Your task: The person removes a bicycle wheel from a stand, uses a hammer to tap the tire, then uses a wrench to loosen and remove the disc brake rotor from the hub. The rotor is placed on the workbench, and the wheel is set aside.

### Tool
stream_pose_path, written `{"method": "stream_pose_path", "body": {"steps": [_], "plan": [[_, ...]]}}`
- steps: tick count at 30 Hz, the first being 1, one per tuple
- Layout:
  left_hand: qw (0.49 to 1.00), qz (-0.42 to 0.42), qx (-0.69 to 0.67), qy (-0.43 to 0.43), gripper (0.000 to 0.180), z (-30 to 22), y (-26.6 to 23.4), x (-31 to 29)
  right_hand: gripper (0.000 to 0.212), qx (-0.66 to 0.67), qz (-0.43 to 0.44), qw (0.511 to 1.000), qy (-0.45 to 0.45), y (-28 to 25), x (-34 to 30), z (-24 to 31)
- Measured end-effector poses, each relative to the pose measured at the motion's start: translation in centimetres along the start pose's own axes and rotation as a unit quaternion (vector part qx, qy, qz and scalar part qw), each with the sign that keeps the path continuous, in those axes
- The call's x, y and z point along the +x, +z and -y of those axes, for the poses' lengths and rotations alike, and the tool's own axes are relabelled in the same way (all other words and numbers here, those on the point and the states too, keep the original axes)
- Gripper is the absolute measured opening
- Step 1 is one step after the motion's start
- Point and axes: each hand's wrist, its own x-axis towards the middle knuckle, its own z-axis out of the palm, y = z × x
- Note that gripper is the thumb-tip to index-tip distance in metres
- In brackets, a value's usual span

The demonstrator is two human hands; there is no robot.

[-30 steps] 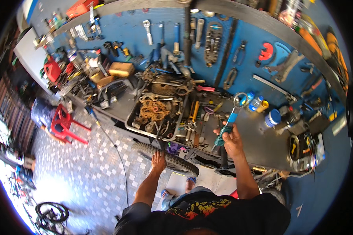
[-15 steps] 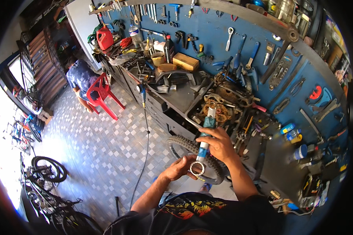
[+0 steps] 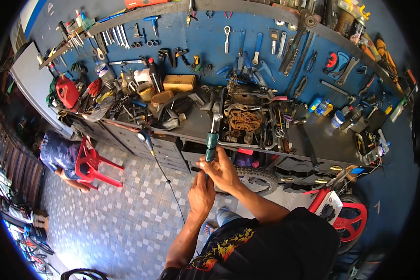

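Note:
In front of me I hold a ring-ended wrench (image 3: 211,144) upright, with a dark green sleeve around its handle and a shiny metal end on top. My right hand (image 3: 222,171) is closed around the handle just under the green sleeve. Directly below it, my left hand (image 3: 201,195) is closed at the lower part of the same wrench. The ring end is hidden behind my hands. Beyond the wrench's tip, a metal tray (image 3: 271,126) on the workbench holds a rusty chain (image 3: 244,120) and other greasy parts.
A dark workbench (image 3: 198,119) stretches across, under a blue tool wall (image 3: 191,39). Below it stands a bicycle wheel (image 3: 261,179). A hose with a blue air gauge (image 3: 145,138) hangs at the bench front. A person (image 3: 58,151) sits at the left by a red chair (image 3: 91,163).
The view has swung right, and the wrench now stands more upright. My left hand, partly open beside the ring before, has closed on the lower end. My right hand keeps its hold.

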Motion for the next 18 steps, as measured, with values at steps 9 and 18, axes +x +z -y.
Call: {"method": "stream_pose_path", "body": {"steps": [9,18], "plan": [[0.99,0.101,-0.09,0.052,0.058,7.1,-0.4,9.0,0.054,-0.15,-0.206,0.953,-0.166,-10.0,16.3,2.9],[0.972,0.222,-0.037,-0.067,0.045,23.7,-4.5,14.0,0.057,-0.534,-0.411,0.704,-0.223,-25.2,38.8,6.5]]}}
